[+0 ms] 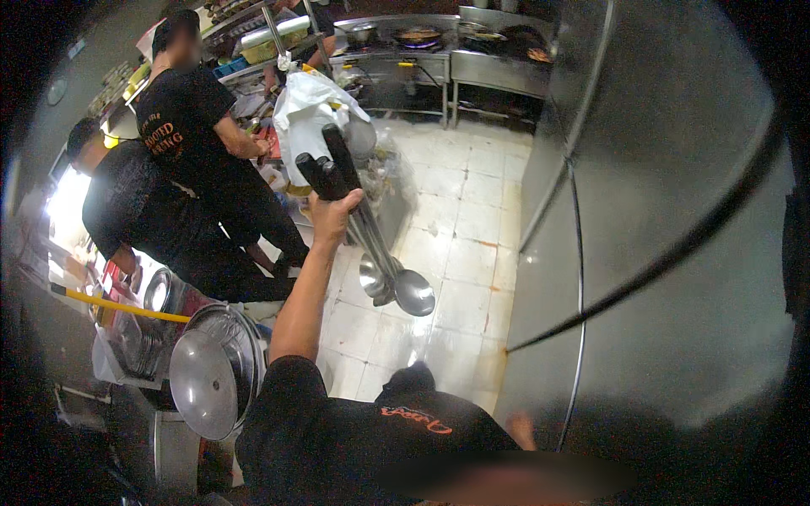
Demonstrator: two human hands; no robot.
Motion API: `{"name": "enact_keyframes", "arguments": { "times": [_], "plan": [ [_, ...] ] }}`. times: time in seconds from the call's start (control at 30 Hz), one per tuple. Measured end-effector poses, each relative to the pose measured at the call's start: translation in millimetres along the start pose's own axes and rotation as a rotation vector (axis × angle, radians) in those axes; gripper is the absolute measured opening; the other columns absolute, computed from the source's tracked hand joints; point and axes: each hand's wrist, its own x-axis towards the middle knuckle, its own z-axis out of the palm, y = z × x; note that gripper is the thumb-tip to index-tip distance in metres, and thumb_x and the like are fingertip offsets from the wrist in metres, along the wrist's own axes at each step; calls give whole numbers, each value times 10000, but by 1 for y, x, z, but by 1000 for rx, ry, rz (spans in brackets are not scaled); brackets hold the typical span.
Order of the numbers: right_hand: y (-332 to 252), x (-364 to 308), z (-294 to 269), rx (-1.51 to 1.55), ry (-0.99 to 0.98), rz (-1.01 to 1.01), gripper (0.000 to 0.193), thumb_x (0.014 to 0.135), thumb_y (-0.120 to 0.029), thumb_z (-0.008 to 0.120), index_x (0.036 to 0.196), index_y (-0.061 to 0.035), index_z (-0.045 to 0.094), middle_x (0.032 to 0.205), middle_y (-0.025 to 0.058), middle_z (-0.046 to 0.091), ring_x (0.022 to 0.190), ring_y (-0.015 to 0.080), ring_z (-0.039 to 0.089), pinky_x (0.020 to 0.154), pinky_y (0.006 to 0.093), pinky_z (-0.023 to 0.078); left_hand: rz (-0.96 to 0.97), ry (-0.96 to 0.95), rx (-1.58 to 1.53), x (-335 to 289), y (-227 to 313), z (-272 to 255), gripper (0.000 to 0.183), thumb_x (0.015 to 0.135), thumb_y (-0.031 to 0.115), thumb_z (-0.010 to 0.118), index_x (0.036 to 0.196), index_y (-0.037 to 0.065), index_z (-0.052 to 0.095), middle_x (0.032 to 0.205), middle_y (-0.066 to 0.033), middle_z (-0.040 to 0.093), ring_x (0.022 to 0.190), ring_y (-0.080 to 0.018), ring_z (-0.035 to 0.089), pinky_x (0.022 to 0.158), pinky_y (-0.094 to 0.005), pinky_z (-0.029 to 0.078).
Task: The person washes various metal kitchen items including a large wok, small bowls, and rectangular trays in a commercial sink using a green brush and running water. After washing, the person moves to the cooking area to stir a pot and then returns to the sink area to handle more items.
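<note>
Raised in front of me, my left hand is closed around a bunch of large metal ladles near their thick black handles. The handle ends stick up past the fist, and the shiny round bowls hang down over the tiled floor. One bowl lies partly behind another, so I cannot tell exactly how many there are. Low on the right, beside my dark shirt, a small patch of my right hand or forearm shows. Its fingers cannot be made out.
A tall grey metal panel with a dark hose stands along the right. At left, two people in black work at a cluttered counter. A large metal lid stands near my left elbow. Stoves with pans line the back.
</note>
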Motion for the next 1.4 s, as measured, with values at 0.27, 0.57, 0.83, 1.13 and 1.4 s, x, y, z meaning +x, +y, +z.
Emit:
{"name": "enact_keyframes", "arguments": {
  "times": [0.27, 0.57, 0.83, 1.13, 1.4],
  "plan": [
    [-92, 287, -148, 924, 142, 314, 354, 869, -179, 590, 1176, -15, 524, 960, 90, 601, 827, 143, 577, 669, 268, 490, -79, -105, 94, 168, -97, 138, 261, 645, 68, 756, 860, 2, 623, 797, -25, 629, 689, -130, 576, 666, -269, 474],
    [-66, 401, -122, 482, -409, 314, 469, 902, -388, 500, 1177, -10, 541, 1077, 133, 607, 939, 247, 592, 818, 375, 454, -74, -217, 167, 349, -234, 273, 330, 631, 68, 775, 901, 6, 596, 830, -31, 620, 737, -136, 581, 722, -280, 476],
    [-474, 855, -256, 1535, -1226, 227, 752, 869, -638, 346, 1227, 9, 483, 1141, 195, 586, 1065, 335, 561, 945, 489, 399, -218, -400, 48, 489, -302, 420, 516, 561, 209, 803, 988, 26, 578, 932, -93, 630, 853, -213, 599, 781, -333, 474],
    [-598, 1078, -335, 1808, -792, 111, 746, 823, -602, 403, 1253, 6, 435, 1226, 152, 508, 1099, 270, 510, 965, 438, 382, 398, -1150, -254, 618, -415, 559, 422, 653, 305, 718, 948, 50, 555, 889, -127, 599, 857, -319, 590, 754, -391, 461],
    [-708, 1311, -401, 1697, -674, -275, 642, 829, -458, 487, 1269, 3, 404, 1168, 119, 513, 1074, 227, 502, 948, 365, 396, 916, -1119, 29, 805, -468, 596, 291, 641, 110, 634, 919, 78, 557, 905, -109, 540, 936, -334, 494, 820, -454, 373]
  ]
}}
